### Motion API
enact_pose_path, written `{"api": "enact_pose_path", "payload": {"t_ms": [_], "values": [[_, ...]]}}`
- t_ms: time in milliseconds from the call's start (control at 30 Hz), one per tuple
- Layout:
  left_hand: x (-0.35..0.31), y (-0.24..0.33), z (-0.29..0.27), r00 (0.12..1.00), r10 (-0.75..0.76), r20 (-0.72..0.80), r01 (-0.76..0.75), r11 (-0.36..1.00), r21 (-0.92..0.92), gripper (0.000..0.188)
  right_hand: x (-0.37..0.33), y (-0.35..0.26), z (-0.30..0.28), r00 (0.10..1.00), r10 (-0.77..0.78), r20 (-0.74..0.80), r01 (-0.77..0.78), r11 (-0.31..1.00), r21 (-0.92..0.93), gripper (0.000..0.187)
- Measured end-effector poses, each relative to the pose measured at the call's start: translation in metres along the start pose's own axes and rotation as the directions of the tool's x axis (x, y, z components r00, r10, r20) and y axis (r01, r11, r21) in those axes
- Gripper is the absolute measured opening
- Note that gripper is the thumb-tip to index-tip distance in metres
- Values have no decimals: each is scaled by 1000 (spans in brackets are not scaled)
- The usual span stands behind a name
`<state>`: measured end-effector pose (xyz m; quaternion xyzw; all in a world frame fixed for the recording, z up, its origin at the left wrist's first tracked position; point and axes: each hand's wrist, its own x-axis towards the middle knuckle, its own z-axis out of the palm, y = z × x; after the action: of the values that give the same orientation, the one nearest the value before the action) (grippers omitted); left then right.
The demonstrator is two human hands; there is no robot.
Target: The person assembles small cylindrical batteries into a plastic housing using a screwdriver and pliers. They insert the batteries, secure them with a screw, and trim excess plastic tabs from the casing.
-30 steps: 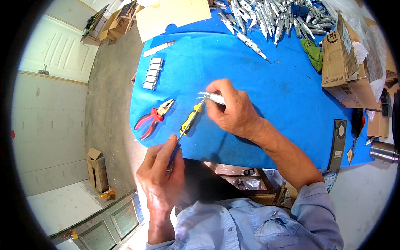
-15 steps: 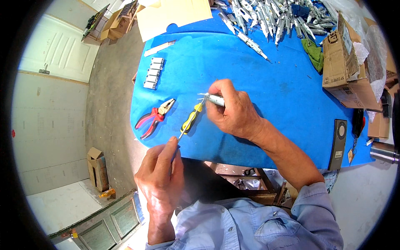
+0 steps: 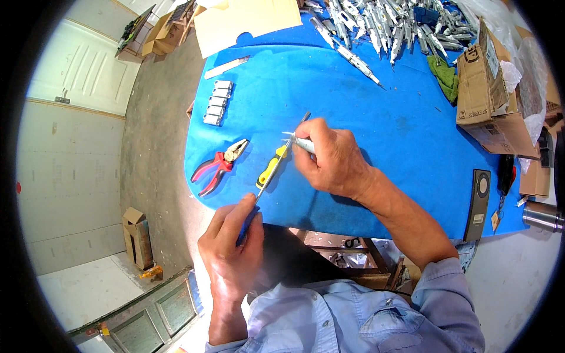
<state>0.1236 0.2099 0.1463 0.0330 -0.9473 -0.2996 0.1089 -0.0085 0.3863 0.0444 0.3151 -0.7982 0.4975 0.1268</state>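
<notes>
My left hand (image 3: 229,244) grips the blue handle of a slim file (image 3: 268,181), whose thin metal shaft slants up and to the right. My right hand (image 3: 335,156) is closed around a pale pen-shaped piece (image 3: 303,143) with thin prongs at its left end. The file's shaft crosses beside those prongs, and its far end sticks out beyond my right fingers; exact contact is hard to see. Below the shaft, a yellow-and-black handled tool (image 3: 271,169) lies on the cloth. Left of it rest combination pliers (image 3: 222,166) with red-and-black handles, jaws slightly apart.
Small silvery blocks (image 3: 217,103) stand in a row on the blue cloth (image 3: 376,138). A heap of similar pen-shaped pieces (image 3: 382,26) covers the far side. At right are a cardboard box (image 3: 491,112), green cloth (image 3: 445,79) and a dark flat device (image 3: 477,203).
My left hand has pushed the file up and to the right, so its far end now shows past my right fingers. The right hand stays nearly in place.
</notes>
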Motion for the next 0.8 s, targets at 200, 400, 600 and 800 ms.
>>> {"api": "enact_pose_path", "payload": {"t_ms": [200,400,600,800], "values": [[-8,-12,7,997,-78,21,80,988,-131,29,1,1,3,997,-82,-4,82,996,-20,23],[-16,-20,21,998,4,-69,-8,998,-65,29,-2,-5,5,998,33,-56,-24,988,153,27],[-23,-27,19,995,-22,-93,9,990,-139,29,-2,-2,10,988,80,-135,-48,972,230,37],[-24,-31,15,996,-40,-81,29,991,-130,28,1,-6,7,994,106,-29,-97,971,219,33]]}}
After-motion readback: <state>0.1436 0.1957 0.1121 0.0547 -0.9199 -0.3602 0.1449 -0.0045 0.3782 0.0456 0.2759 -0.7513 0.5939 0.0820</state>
